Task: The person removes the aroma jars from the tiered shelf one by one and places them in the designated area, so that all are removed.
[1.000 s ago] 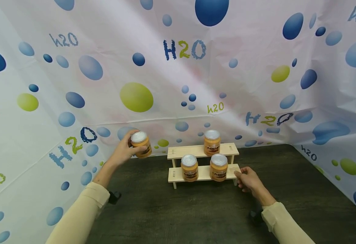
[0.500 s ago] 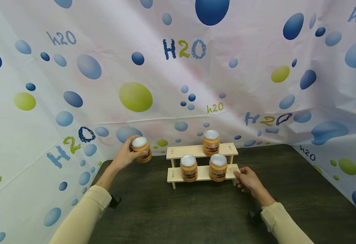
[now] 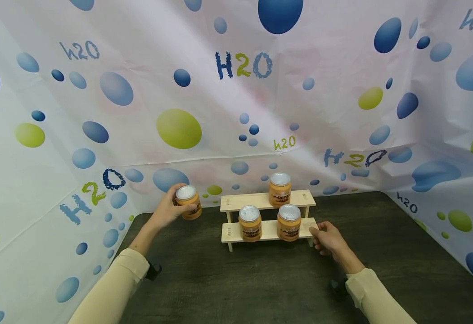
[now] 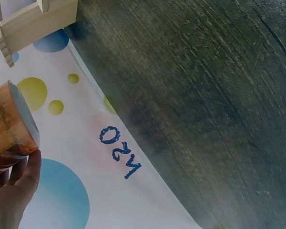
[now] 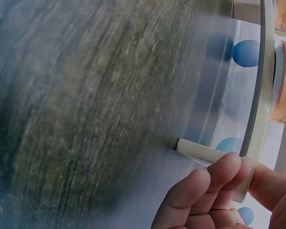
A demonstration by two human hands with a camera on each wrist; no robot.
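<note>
Lower and a little nearer the two-tier wooden stand (image 3: 242, 202) than a second ago, the orange silver-lidded jar (image 3: 191, 200) is in the left hand (image 3: 168, 210), its thumb across the front and fingers behind. Held in the air beyond the stand's left end, it touches neither stand nor tabletop (image 3: 236, 288). Three matching jars are already standing on the boards: one upper jar (image 3: 280, 191), right of centre, and two on the lower board, the left lower jar (image 3: 250, 225) and the right lower jar (image 3: 289, 224); only the held one remains off. Its lid faces up, its long axis close to vertical, top leaning slightly left; dark lettering shows beside the thumb. Meanwhile the right hand (image 3: 330, 240) pinches the lower board's right end, thumb and fingers on opposite faces.
</note>
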